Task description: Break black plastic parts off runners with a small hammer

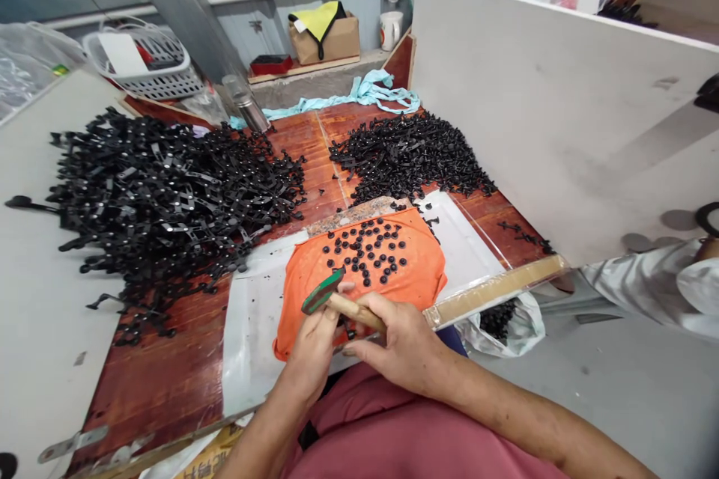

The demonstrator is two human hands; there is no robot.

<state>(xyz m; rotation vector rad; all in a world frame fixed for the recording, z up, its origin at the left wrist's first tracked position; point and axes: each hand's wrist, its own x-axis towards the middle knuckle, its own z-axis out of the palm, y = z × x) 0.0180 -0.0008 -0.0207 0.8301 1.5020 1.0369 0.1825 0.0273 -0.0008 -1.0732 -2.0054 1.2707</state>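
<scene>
A hammer [324, 292] with a green head and a wooden handle lies across the near part of an orange cloth [297, 284]. My right hand [401, 344] is closed round the handle's lower end. Close under the head is my left hand [314, 344], its fingers pressed together; what they hold is hidden by the hammer and the fingers. Small black parts show between the two hands, near the cloth's front edge. Several round black pieces [369, 247] are spread over the middle of the cloth.
A large heap of black parts [162, 187] covers the left of the red-brown table [162, 382]; a smaller heap [416, 153] lies behind the cloth. A metal flask [247, 105] and a grey basket [149, 63] stand at the back left. A pale board [539, 112] walls the right.
</scene>
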